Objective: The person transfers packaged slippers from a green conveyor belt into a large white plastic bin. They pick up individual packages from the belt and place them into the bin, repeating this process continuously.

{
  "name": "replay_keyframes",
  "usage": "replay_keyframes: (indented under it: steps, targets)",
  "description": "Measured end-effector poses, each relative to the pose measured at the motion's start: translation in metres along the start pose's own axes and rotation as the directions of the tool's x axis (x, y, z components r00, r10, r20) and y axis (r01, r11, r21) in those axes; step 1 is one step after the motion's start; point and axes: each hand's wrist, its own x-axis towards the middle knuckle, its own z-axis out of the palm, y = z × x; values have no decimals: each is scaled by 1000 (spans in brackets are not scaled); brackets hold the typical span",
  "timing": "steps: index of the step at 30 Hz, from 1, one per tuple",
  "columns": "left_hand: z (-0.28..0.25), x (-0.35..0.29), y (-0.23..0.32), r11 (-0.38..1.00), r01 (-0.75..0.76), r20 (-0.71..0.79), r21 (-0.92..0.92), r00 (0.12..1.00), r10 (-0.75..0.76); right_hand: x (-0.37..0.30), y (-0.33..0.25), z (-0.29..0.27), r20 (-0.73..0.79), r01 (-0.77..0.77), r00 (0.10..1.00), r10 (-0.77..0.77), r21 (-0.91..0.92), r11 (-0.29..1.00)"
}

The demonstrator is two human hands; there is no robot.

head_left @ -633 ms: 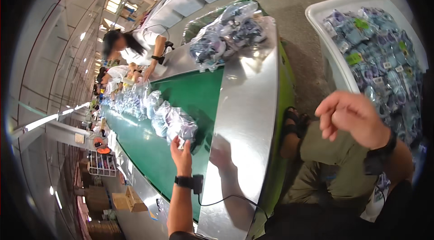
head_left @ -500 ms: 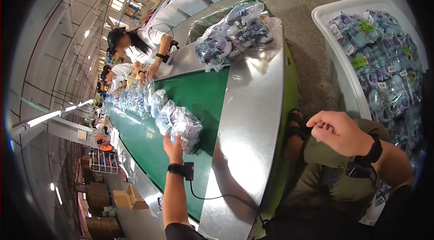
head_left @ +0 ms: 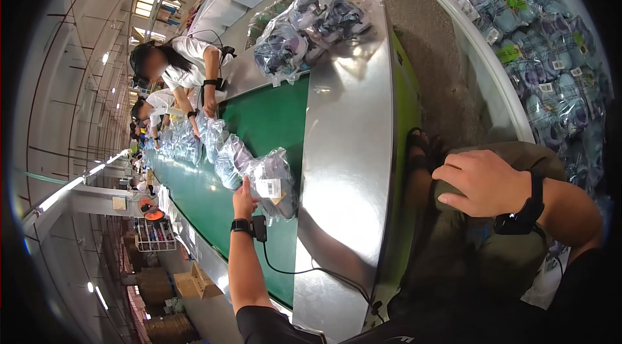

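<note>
My left hand (head_left: 243, 201) grips the near left edge of a clear plastic bag of shoes (head_left: 280, 179) on the green conveyor belt (head_left: 265, 120). The bag is tilted, and a white label on it faces me. Other bagged shoes (head_left: 227, 161) lie right behind it in a row along the belt. My right hand (head_left: 483, 182) is over my right knee, holding nothing, with its fingers loosely bent and apart.
A pile of bagged shoes (head_left: 311, 33) sits on the metal table end (head_left: 350, 124). At right stands a white bin (head_left: 483, 75) full of bagged shoes. Across the belt, a co-worker (head_left: 184, 65) leans over the row of bags. A cable (head_left: 304, 271) runs from my left wrist.
My left hand has closed on the nearest bag and tilted it, bringing its label into view. My right hand has uncurled from a loose fist and lowered toward my knee. The view has shifted slightly.
</note>
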Motion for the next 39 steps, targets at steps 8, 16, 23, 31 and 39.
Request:
replay_keyframes:
  steps: [8,16,23,31,39]
  targets:
    - [55,-38,-29,760,75,137,-645,990,19,-2,3,3,98,9,995,-2,-68,998]
    - [22,-93,5,364,224,196,-904,974,-113,-3,-3,7,176,28,984,-10,-99,995]
    - [-1,-166,98,445,-233,-222,-865,972,77,-8,-3,7,203,32,979,-6,-125,992]
    - [4,-232,117,731,-666,-475,146,601,643,-17,-3,5,304,11,952,37,-155,988]
    - [-10,-260,65,857,14,202,-515,974,106,-19,-1,10,293,66,956,-30,-116,991]
